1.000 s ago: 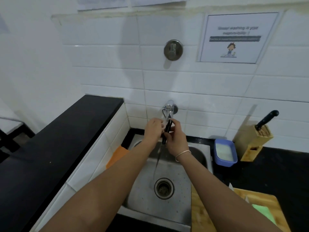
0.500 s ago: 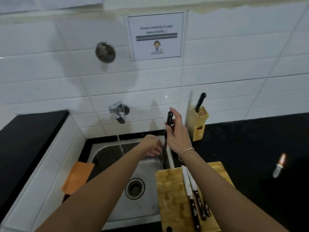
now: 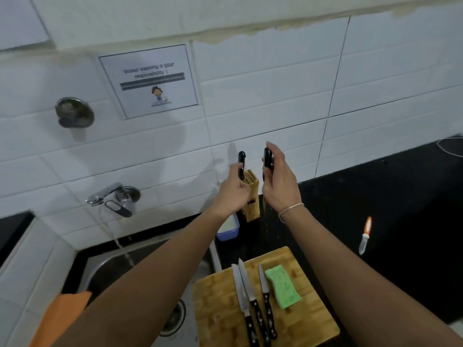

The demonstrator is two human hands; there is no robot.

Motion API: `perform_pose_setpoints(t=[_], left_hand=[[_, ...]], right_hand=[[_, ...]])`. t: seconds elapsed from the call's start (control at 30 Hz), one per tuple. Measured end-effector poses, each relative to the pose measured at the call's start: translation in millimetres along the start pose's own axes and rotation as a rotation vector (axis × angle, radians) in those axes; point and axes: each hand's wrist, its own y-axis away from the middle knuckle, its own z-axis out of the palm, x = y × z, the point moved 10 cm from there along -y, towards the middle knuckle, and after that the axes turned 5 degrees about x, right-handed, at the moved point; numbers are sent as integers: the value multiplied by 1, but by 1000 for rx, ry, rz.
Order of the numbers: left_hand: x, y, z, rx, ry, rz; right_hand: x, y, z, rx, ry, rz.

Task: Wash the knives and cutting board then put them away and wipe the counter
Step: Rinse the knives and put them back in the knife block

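My right hand grips a black-handled knife upright, its blade pointing down just right of the wooden knife block. My left hand holds the block near its top, the thumb against the black handle of a knife standing in it. The wooden cutting board lies on the counter right of the sink. On the board lie three black-handled knives side by side and a green sponge.
Water runs from the wall tap into the sink. A blue tub stands left of the block. An orange-and-white peeler lies on the black counter. An orange cloth hangs at the sink's left edge.
My right hand carried the knife from under the tap over to the knife block. My left hand left the sink and took hold of the block. The view swung right.
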Motion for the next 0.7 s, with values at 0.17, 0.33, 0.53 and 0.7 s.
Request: perform_pose_setpoints(t=[0.17, 0.33, 0.53, 0.7], left_hand=[[13, -25, 4, 140, -51, 37], [20, -39, 3, 174, -193, 42], [10, -42, 3, 160, -310, 20], [7, -44, -1, 191, -399, 48]], right_hand=[[15, -25, -19, 17, -65, -7], [17, -44, -30, 69, -153, -37], [22, -56, -36, 183, -285, -18], [27, -59, -28, 217, -359, -9]])
